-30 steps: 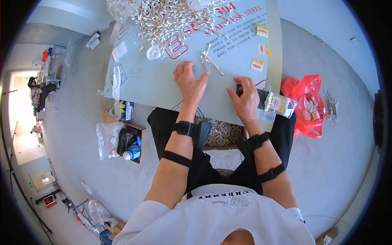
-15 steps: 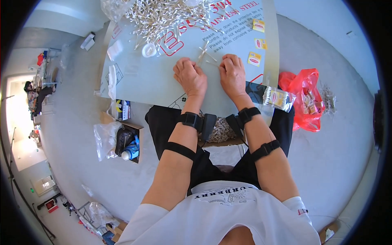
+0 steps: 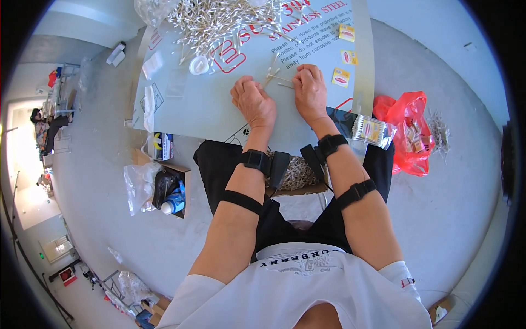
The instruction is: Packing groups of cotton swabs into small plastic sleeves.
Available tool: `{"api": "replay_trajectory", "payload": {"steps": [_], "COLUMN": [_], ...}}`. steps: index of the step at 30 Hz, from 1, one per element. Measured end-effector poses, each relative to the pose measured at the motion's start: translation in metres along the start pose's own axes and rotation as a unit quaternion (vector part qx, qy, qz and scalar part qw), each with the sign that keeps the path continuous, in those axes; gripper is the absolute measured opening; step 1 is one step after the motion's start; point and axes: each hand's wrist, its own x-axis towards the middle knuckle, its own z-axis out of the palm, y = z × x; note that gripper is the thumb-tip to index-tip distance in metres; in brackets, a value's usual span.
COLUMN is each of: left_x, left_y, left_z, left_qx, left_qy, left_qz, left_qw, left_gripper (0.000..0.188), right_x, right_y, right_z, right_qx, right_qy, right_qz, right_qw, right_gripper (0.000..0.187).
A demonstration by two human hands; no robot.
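My left hand (image 3: 253,102) is closed over the sheet-covered table, and a few cotton swabs (image 3: 271,75) stick out by its fingertips. Just right of it, my right hand (image 3: 310,92) is pinched around thin cotton swabs (image 3: 283,82) whose tips point left toward the other hand. The curled fingers hide how many swabs each hand has. Beyond both hands lies a big loose heap of cotton swabs (image 3: 213,27) with white tips. A small round white lid or tub (image 3: 199,66) sits at the heap's near edge.
Small yellow cards (image 3: 341,77) line the table's right side, above a clear pack of swabs (image 3: 370,131). A red plastic bag (image 3: 408,134) stands right of the table. An open carton (image 3: 178,189) with a blue bottle is at left; a box of swabs (image 3: 298,178) sits between my legs.
My right hand has risen slightly away from me, with swabs now showing at its fingertips. The swab bundle between the hands looks smaller and spread apart. My left hand has barely moved.
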Motion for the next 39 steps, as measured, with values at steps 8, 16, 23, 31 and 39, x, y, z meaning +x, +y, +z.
{"api": "replay_trajectory", "payload": {"steps": [8,16,23,31,39], "left_x": [-0.001,0.001,0.002,0.0,-0.008], "left_y": [-0.002,-0.014,-0.016,-0.018,-0.022], "left_z": [-0.001,-0.002,-0.011,-0.012,-0.023], "left_qx": [-0.026,-0.034,-0.031,-0.033,-0.11], "left_qy": [0.018,0.02,-0.021,-0.039,-0.079], "left_qz": [0.022,0.026,0.05,0.058,0.189], "left_qw": [0.999,0.999,0.998,0.997,0.973], "left_gripper": [0.013,0.016,0.016,0.016,0.023], "right_x": [0.0,-0.027,-0.043,-0.045,-0.045], "right_y": [-0.013,-0.013,-0.022,-0.015,-0.013], "right_z": [-0.015,-0.04,-0.058,-0.058,-0.056], "right_qx": [-0.043,0.02,0.067,0.074,0.082], "right_qy": [-0.096,-0.114,-0.087,-0.089,-0.085], "right_qz": [-0.014,-0.069,-0.015,-0.017,-0.013], "right_qw": [0.994,0.991,0.994,0.993,0.993], "right_gripper": [0.013,0.015,0.028,0.027,0.026]}}
